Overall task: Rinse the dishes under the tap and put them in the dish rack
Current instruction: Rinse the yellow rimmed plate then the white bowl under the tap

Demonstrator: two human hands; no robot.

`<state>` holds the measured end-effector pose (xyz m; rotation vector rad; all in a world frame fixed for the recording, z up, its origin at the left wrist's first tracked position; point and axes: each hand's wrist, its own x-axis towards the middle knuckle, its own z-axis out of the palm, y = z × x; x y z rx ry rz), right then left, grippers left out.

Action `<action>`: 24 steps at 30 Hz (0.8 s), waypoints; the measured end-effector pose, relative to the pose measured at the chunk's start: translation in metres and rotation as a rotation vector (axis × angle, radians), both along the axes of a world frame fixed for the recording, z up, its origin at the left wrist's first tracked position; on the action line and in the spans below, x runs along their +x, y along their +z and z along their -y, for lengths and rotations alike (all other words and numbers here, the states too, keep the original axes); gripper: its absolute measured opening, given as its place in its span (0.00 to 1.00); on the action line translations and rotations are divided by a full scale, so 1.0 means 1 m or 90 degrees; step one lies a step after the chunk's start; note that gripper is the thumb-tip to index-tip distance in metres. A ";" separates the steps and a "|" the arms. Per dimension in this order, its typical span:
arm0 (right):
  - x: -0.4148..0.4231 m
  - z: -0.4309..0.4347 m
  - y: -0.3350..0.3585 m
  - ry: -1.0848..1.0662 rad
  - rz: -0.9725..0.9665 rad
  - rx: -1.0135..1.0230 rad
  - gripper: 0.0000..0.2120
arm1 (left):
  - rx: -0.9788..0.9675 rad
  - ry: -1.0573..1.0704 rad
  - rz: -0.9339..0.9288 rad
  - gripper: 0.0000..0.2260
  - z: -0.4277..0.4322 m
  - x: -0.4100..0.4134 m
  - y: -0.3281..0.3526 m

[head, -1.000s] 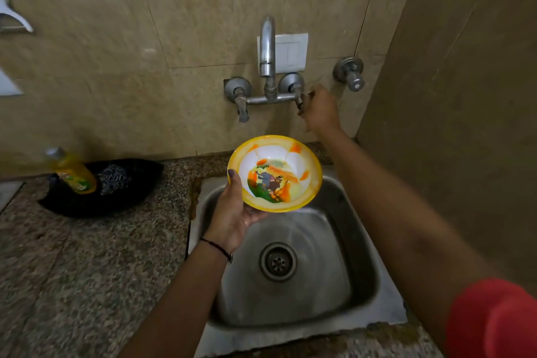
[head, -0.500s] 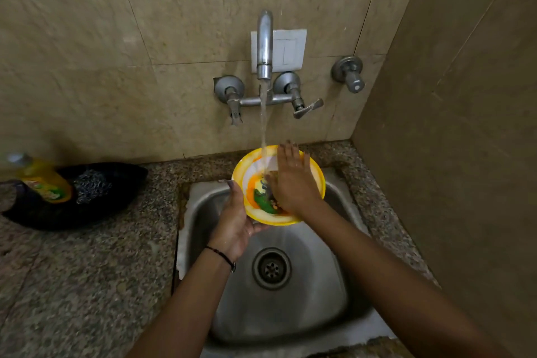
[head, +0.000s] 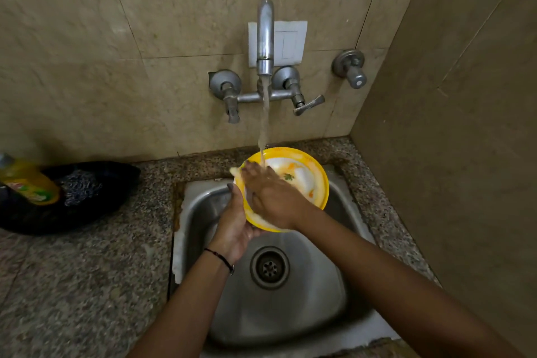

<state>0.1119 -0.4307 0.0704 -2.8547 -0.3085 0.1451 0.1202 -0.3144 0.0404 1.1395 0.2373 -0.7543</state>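
Speckled granite counter (head: 72, 285), brown and grey, wraps a square steel sink (head: 305, 322) set into a corner. Round drain (head: 269, 267) near the basin's middle. Back wall (head: 116, 38) is large beige stone-look tiles; a plainer tan side wall (head: 465, 125) closes in on the right.

Wall-mounted tap (head: 265, 38) in dull metal, its spout in front of a white switch plate (head: 290, 43). The left handle (head: 232, 107) hangs downward; the right lever (head: 308, 104) is swung out to the side. A separate valve (head: 350, 67) sits further right. A water stream (head: 263, 125) runs down from the spout.

Yellow bowl (head: 313, 180), white inside with an orange and green print, is held above the back of the sink and tilted toward the person. The left hand (head: 235, 227) grips it from the left, palm under, thumb hooked over the rim. The right hand (head: 273, 197) lies inside the bowl with fingers stretched flat against the inner surface, grasping nothing; the stream lands on it. Thin dark thread (head: 220, 257) on the left wrist.

Far left on the counter: a black tray (head: 110, 183) holding a steel scrubber (head: 81, 189), with a yellow soap bottle (head: 29, 183) at its edge, blurred.
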 end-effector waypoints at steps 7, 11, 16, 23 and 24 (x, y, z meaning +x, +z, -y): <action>0.000 0.000 0.000 0.002 -0.032 0.122 0.27 | 0.003 -0.024 0.014 0.33 -0.003 0.002 0.002; -0.017 -0.001 0.003 0.053 -0.124 0.283 0.21 | -0.021 -0.004 -0.003 0.37 -0.017 0.012 -0.002; -0.032 0.035 0.021 -0.042 -0.102 0.226 0.15 | 0.012 0.029 0.019 0.34 -0.024 0.021 -0.002; 0.004 0.026 -0.014 -0.055 0.023 -0.069 0.26 | 0.012 0.013 -0.006 0.32 -0.006 0.013 0.001; 0.006 0.014 -0.018 -0.061 -0.003 -0.050 0.28 | 0.012 0.012 -0.011 0.32 -0.004 0.012 0.002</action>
